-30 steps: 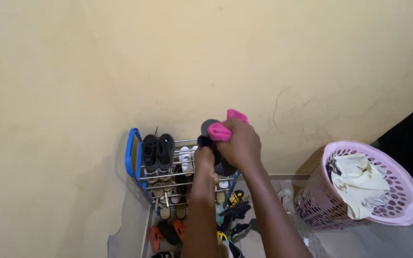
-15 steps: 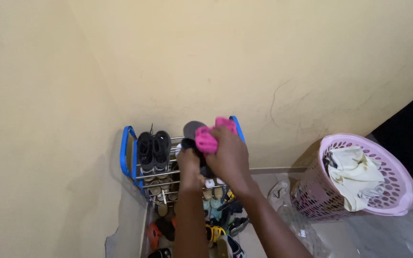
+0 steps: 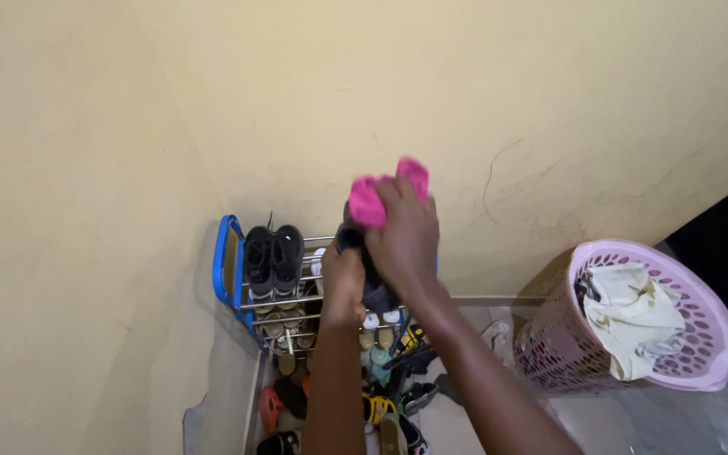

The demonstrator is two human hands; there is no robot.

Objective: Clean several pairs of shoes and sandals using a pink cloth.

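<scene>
Head view: at frame centre the left hand [image 3: 343, 278] was clamped round a dark shoe [image 3: 372, 286], steadying it above the shoe rack [image 3: 231, 270]. The right hand [image 3: 406, 236] was fisted on a pink cloth [image 3: 370, 200], pressed to the shoe's top (prob. wiping). Pink laundry basket [image 3: 705, 371] sat lower right w/ pale clothes.

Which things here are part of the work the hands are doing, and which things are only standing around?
In use:
- left hand, gripping a dark shoe
- right hand, pressing a pink cloth onto that shoe

Standing around:
- shoe rack with blue ends, holding a black pair on top
- loose shoes on the floor
- pink laundry basket holding pale cloth
</scene>
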